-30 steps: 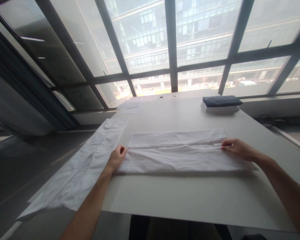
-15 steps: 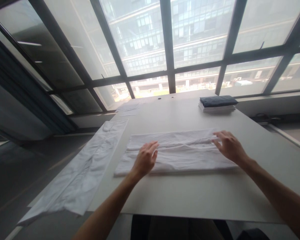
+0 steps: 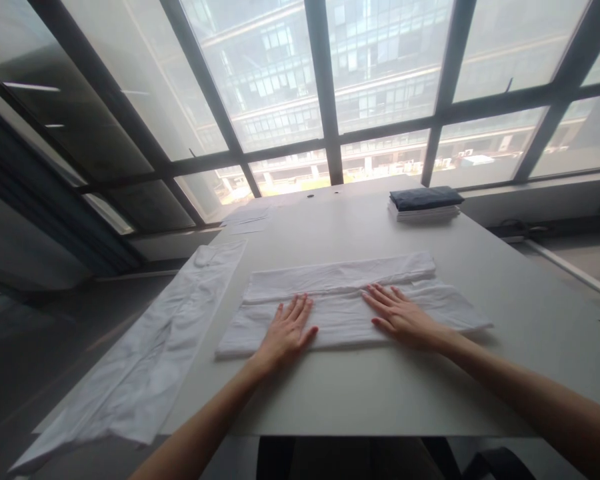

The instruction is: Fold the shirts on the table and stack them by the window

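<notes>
A folded white garment lies across the white table in front of me, with a lengthwise seam or fold edge along its middle. My left hand rests flat on its left half, fingers spread. On the right half lies my right hand, palm down with its fingers apart, near the middle fold. Light wrinkles run through the cloth. Its exact kind cannot be made out while folded.
A second white garment lies along the table's left edge and hangs over the front corner. At the far right stands a stack of folded white cloth topped by a dark blue folded cloth. White sheets lie at the far left.
My right hand has moved left and nearer to me, from the garment's right end to its middle right, and flattened. My left hand has lowered slightly, fingers spreading on the cloth.
</notes>
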The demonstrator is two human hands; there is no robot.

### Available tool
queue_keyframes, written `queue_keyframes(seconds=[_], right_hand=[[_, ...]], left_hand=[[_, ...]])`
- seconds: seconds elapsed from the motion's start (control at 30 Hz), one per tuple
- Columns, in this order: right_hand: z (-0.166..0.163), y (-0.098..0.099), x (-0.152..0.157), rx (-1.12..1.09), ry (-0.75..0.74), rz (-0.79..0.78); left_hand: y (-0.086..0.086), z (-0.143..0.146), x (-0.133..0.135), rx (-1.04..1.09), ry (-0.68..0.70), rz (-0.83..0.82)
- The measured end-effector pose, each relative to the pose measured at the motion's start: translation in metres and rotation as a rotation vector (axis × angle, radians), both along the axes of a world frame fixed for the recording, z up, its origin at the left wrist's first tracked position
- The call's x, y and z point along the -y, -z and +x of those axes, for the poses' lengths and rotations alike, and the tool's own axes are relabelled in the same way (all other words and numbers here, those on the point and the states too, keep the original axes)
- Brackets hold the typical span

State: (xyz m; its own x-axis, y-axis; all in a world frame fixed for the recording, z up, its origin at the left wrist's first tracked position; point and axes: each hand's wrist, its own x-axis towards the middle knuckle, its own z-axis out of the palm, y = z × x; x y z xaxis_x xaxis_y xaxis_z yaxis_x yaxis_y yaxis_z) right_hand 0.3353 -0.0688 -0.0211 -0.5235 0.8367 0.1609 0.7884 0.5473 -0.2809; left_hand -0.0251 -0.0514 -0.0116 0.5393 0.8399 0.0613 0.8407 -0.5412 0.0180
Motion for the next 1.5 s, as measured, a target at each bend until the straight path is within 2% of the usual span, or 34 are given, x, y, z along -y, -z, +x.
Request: queue_keyframes(seconds=[0.13, 0.27, 0.37, 0.43, 0.5, 0.6, 0.77, 0.83, 0.9, 0.97, 1.07, 1.13, 1.33, 1.5], right_hand=[[-0.001, 0.002, -0.001, 0.016, -0.016, 0.014], [-0.001, 0.004, -0.002, 0.033, -0.021, 0.025], [-0.001, 0.004, -0.003, 0.041, -0.02, 0.032], [-0.002, 0.003, -0.002, 0.05, -0.02, 0.037], [-0.005, 0.001, 0.001, 0.047, -0.013, 0.061], [-0.009, -0.006, 0.005, 0.008, 0.04, 0.142], [-0.008, -0.007, 0.004, -0.047, 0.27, 0.211], [-0.005, -0.003, 0.0, -0.039, 0.32, 0.145], [-0.001, 0.0, -0.006, -0.055, 0.33, 0.047], [0.004, 0.0, -0.014, -0.116, 0.336, 0.007], [0.016, -0.006, -0.03, -0.172, 0.389, 0.096], [0.028, -0.01, -0.042, -0.107, 0.455, 0.124], [0.062, -0.004, -0.056, 0.169, 0.628, -0.07], [0.055, -0.002, -0.051, 0.173, 0.739, 0.018]], left_hand=[[0.0, -0.06, 0.007, -0.042, -0.213, -0.047], [0.004, -0.113, 0.015, -0.084, -0.369, -0.045], [0.005, -0.135, 0.017, -0.102, -0.526, -0.047], [0.003, -0.133, 0.014, -0.073, -0.627, 0.02], [-0.002, -0.113, 0.007, -0.006, -0.633, 0.138], [-0.016, -0.05, -0.006, 0.103, -0.459, 0.22], [-0.04, 0.087, -0.038, 0.169, -0.056, 0.048], [-0.04, 0.127, -0.05, 0.183, 0.014, -0.017], [-0.034, 0.152, -0.057, 0.184, 0.047, -0.081], [-0.024, 0.163, -0.059, 0.176, 0.071, -0.112], [-0.01, 0.164, -0.057, 0.167, 0.115, -0.097], [-0.005, 0.162, -0.055, 0.171, 0.132, -0.086], [-0.004, 0.162, -0.057, 0.192, 0.106, -0.097], [-0.004, 0.163, -0.055, 0.194, 0.108, -0.082]])
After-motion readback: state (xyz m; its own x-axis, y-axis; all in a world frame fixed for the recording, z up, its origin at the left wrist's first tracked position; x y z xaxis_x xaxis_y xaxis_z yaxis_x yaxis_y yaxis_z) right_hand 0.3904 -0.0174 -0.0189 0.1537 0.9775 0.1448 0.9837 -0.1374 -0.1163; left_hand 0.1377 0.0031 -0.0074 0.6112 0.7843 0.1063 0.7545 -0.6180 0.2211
